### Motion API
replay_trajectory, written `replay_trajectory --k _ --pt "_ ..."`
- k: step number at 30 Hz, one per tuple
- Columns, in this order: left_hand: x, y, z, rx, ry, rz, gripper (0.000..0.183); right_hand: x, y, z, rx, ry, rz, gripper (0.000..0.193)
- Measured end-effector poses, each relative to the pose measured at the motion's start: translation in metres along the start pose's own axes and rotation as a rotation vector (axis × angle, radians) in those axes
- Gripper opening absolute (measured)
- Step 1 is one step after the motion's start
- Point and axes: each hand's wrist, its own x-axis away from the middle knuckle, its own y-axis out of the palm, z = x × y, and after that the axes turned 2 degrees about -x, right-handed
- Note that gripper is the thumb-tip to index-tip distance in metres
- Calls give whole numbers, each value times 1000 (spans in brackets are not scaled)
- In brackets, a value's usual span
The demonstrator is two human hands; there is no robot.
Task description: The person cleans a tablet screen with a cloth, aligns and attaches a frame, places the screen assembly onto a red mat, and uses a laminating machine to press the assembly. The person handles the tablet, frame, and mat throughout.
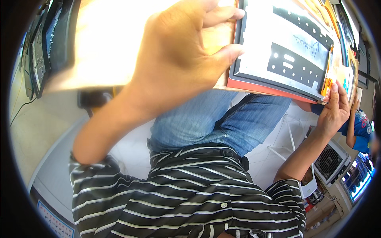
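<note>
A flat display panel [258, 67], silver-white with black perforated patches on its back, lies on the table above my lap. Beneath it, an orange-red sheet [262, 88] shows along the near edge. My left hand [180, 51] reaches over the bright tabletop to the panel's left edge. Its thumb and fingers are spread apart, their tips at the dark rim. At the right edge, my right hand [334, 109] has its fingertips closed on an orange strip [328, 84] that looks like a flat ribbon cable. Exactly how the fingers meet the strip is partly hidden.
Dark framed panels [45, 47] stand at the far left. A blue rod-shaped tool [343, 43] lies right of the panel. Another person in a blue shirt [361, 127] is at the right, near a grey vented unit [331, 158] and a lit screen [360, 178].
</note>
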Motion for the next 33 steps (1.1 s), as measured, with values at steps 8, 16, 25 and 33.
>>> replay_trajectory --k 8,16,25,33 --pt "-5 0 6 5 -19 3 70 4 0 1 92 2 11 23" --pt "-5 -6 4 43 -47 -16 72 10 4 -3 111 13 46 22" --pt "-10 -14 13 -49 -71 -92 80 18 2 -7 108 88 69 23" --pt "-15 -20 17 -54 -115 -178 79 24 6 -14 154 100 63 21"
